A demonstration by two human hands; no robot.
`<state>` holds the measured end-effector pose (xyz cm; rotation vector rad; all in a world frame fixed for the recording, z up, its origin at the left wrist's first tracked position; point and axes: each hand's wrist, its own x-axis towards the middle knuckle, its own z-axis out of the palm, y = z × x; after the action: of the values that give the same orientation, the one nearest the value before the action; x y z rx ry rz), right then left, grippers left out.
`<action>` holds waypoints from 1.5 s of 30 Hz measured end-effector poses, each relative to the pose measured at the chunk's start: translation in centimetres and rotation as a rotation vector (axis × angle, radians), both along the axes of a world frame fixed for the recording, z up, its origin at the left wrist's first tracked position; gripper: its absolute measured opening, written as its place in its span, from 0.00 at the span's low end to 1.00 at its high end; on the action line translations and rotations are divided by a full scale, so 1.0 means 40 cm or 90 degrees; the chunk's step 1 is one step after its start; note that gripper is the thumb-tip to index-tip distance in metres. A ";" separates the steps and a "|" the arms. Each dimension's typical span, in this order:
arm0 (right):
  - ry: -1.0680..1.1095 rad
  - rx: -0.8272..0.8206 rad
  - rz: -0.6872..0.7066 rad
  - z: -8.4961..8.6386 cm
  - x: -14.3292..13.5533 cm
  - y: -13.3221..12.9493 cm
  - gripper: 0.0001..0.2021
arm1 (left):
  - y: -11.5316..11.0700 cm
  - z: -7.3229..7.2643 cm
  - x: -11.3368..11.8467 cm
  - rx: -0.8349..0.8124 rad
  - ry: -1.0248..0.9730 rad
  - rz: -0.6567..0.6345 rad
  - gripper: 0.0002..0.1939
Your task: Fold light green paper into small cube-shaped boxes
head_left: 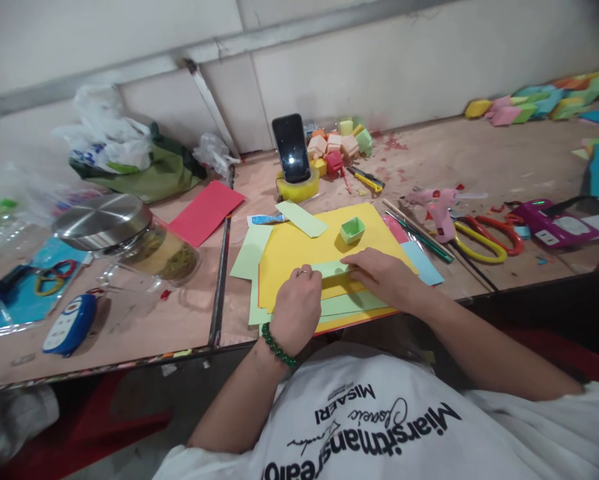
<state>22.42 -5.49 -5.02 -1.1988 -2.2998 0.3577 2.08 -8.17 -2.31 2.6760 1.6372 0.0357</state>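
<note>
A narrow light green paper strip lies across yellow sheets at the table's front edge. My left hand, with a ring and a green bead bracelet at the wrist, is closed on the strip's left end. At the strip's right end, my right hand has its fingers pressed together on the paper. Just behind the strip stands a small open green paper box. Another pale green strip rests on the back left of the yellow sheets.
A phone leans on a yellow tape roll, beside folded paper pieces. To the right are a pink glue gun and scissors. A lidded jar and red paper are on the left.
</note>
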 end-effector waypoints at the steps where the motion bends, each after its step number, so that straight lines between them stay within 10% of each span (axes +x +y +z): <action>1: 0.018 -0.029 -0.030 -0.009 -0.001 0.004 0.12 | 0.002 -0.003 0.004 0.003 -0.004 0.010 0.12; 7: 0.013 -0.166 -0.141 -0.015 -0.002 0.020 0.18 | -0.008 -0.023 0.008 0.107 -0.080 0.074 0.17; 16: -0.212 -0.122 -0.219 0.043 -0.047 0.004 0.25 | -0.015 -0.041 -0.007 0.084 -0.040 -0.038 0.24; 29: -0.096 -0.179 -0.133 0.047 0.047 0.001 0.14 | -0.011 -0.052 -0.022 0.066 -0.044 -0.067 0.22; 35: -0.017 -0.105 -0.135 0.016 -0.011 -0.007 0.03 | -0.015 -0.042 -0.024 0.094 -0.116 -0.034 0.19; 45: -0.039 0.218 0.072 0.001 -0.072 -0.103 0.13 | -0.039 -0.047 -0.030 0.183 -0.203 -0.052 0.13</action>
<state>19.56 -9.62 -4.98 -0.9232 -2.3649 -0.0359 0.89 -9.71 -4.18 2.7416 1.5211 0.7093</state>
